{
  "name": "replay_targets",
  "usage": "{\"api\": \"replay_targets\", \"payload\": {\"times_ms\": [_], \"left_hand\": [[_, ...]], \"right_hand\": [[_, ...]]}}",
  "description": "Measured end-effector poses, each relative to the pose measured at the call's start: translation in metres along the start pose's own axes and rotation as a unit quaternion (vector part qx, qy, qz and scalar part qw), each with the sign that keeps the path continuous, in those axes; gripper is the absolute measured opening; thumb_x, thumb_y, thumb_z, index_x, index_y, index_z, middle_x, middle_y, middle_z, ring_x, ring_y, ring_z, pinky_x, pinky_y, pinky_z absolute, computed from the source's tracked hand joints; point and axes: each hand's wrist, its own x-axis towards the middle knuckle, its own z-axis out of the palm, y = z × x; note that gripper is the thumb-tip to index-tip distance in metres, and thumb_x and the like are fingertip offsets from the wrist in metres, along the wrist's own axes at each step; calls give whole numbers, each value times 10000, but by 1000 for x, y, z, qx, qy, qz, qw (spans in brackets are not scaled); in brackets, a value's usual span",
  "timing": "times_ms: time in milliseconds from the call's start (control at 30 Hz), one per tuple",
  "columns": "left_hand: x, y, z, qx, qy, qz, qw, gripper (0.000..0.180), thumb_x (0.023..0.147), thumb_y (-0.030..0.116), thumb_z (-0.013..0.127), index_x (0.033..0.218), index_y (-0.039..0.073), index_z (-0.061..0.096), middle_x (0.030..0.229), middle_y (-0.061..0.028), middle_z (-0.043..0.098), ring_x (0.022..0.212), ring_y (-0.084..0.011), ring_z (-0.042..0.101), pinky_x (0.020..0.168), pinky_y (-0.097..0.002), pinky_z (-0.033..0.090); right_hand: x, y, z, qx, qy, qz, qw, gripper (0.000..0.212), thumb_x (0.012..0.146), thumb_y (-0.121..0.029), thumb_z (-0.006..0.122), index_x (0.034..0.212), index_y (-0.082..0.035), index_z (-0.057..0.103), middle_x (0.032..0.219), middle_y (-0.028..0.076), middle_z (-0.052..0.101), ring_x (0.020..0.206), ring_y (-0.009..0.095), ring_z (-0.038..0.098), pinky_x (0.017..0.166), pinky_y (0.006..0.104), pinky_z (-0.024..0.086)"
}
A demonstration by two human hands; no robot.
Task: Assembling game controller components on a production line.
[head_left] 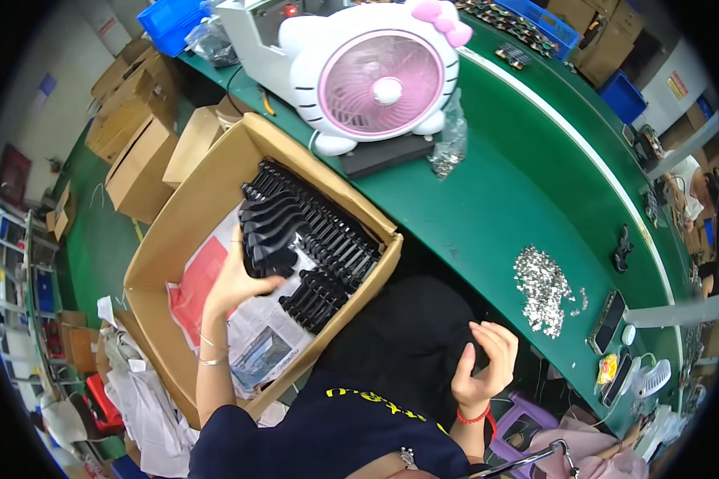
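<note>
My left hand (236, 279) reaches into a cardboard box (148, 267) on my left. It grips a short stack of curved black plastic parts (270, 231), thumb on the near side; some fingertips are hidden against the parts. More black parts (327, 227) of the same kind stand in tight rows along the box's right side. Printed paper (268, 347) and a red sheet (204, 283) line the bottom. Above my lap, my right hand (487, 367) is open and holds nothing, its fingers loosely bent and the thumb apart.
A green workbench (471, 215) runs along the right, with a pile of small silvery metal pieces (543, 291), a phone (607, 322) and one black part (622, 249). A pink-and-white fan (383, 84) stands at its far end. Cardboard boxes (141, 172) sit beyond the open box.
</note>
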Motion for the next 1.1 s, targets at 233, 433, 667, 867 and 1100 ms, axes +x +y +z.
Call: {"api": "replay_targets", "payload": {"times_ms": [233, 433, 667, 867, 1100], "left_hand": [[11, -216, -35, 482, 108, -135, 859, 1147, 516, 357, 907, 1451, -17, 355, 1347, -163, 527, 1249, -345, 500, 1058, -632, 314], [12, -243, 16, 492, 40, -151, 856, 1173, 547, 363, 922, 1466, -61, 328, 1374, -188, 499, 1298, -362, 454, 1079, -659, 285], [6, -235, 21, 510, 1, -136, 849, 1264, 604, 417, 909, 1545, -72, 221, 1379, -200, 484, 1286, -367, 445, 1049, -667, 313], [-1, -232, 32, 519, 29, -148, 841, 1225, 708, 555, 812, 1566, -60, 192, 1378, -190, 474, 1263, -369, 442, 1026, -660, 347], [4, -232, 35, 518, 7, -119, 847, 1176, 783, 558, 751, 1575, -65, 144, 1437, -210, 432, 1324, -372, 410, 1024, -722, 326]], "right_hand": [[4, -3, 17, -1, -14, -6, 1000, 207, 742, 92, 644, 927, 18, 699, 924, 124, 735, 932, 317, 679, 851, 384, 538], [6, -7, 23, -17, -31, 1, 999, 183, 761, 89, 653, 923, 18, 701, 917, 123, 733, 912, 313, 682, 844, 381, 536], [7, 0, 30, -35, -42, 21, 998, 155, 825, 86, 622, 946, 23, 696, 932, 125, 719, 929, 307, 672, 851, 382, 526], [5, 6, 39, -30, -52, 31, 998, 147, 837, 90, 632, 953, 26, 696, 932, 124, 710, 923, 304, 670, 845, 377, 525], [3, 12, 44, -27, -48, 39, 998, 183, 800, 101, 670, 957, 17, 710, 923, 126, 715, 915, 309, 675, 830, 378, 535]]}}
